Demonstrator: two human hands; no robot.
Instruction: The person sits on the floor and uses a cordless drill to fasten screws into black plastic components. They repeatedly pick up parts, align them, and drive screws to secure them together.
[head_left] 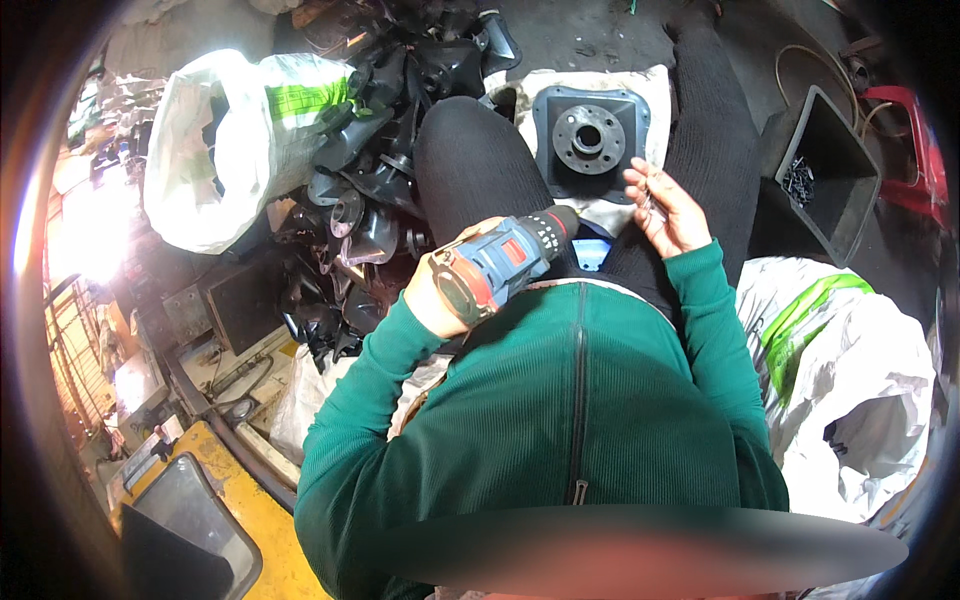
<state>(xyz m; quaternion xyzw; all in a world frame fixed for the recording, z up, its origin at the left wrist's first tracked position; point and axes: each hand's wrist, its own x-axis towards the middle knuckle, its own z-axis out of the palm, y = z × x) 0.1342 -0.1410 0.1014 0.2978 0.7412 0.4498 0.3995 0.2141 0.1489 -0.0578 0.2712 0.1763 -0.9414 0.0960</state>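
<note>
My left hand (428,298) is wrapped round a blue and black cordless drill (502,258), whose chuck points to the right, toward my lap. My right hand (672,212) is raised over my right thigh with its fingers pinched together. Something small and shiny shows at those fingertips, too small to name. Just beyond both hands lies a dark part with a squarish base (556,112) and a round, holed flange (570,150) on top. It rests on a white cloth or sack (650,84) between my legs. A small blue piece (590,253) shows below the drill's tip.
Many similar black parts (375,235) are heaped at my left, beside an open white and green sack (215,150). At my right stands a grey bin (840,160) with small dark screws or bolts (799,182). A second white sack (850,390) slumps nearer; a yellow surface (215,470) is at lower left.
</note>
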